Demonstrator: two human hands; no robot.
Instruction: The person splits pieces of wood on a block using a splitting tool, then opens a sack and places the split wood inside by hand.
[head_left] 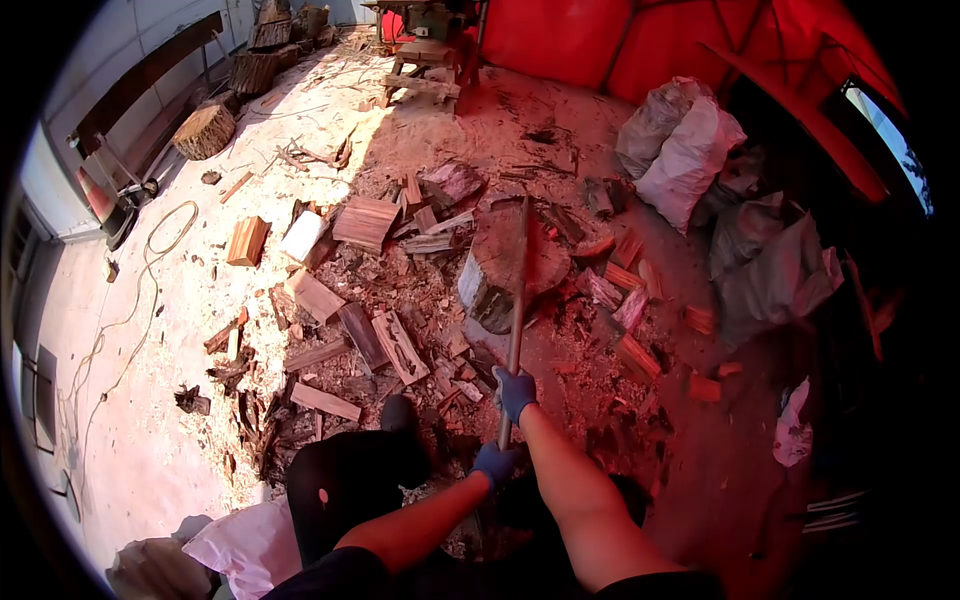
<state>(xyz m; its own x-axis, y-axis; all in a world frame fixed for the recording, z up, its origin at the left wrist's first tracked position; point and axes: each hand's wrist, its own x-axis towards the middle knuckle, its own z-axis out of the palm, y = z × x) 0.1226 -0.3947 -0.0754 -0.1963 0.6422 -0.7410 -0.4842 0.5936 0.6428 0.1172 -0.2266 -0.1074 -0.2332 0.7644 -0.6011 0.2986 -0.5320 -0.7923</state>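
Note:
Both of my hands wear blue-grey gloves and grip one long handle (pixel 516 330). My left hand (pixel 494 464) wraps round its lower end, near my body. Farther up, my right hand (pixel 516 393) is closed round the same handle. The handle stretches away from me over a wide chopping block (pixel 548 255), its far end above the block's top. Whether it touches the wood there I cannot tell, and the tool's head is hard to make out. Split wood pieces (pixel 367 222) and bark lie on both sides of the block.
Wood chips cover the ground around my feet. Filled sacks (pixel 690 160) stand at the right, with grey sacks (pixel 770 265) nearer. At the left are a log round (pixel 204 132), a cone (pixel 96 196) and a hose (pixel 150 262). A pale sack (pixel 250 548) lies at the lower left.

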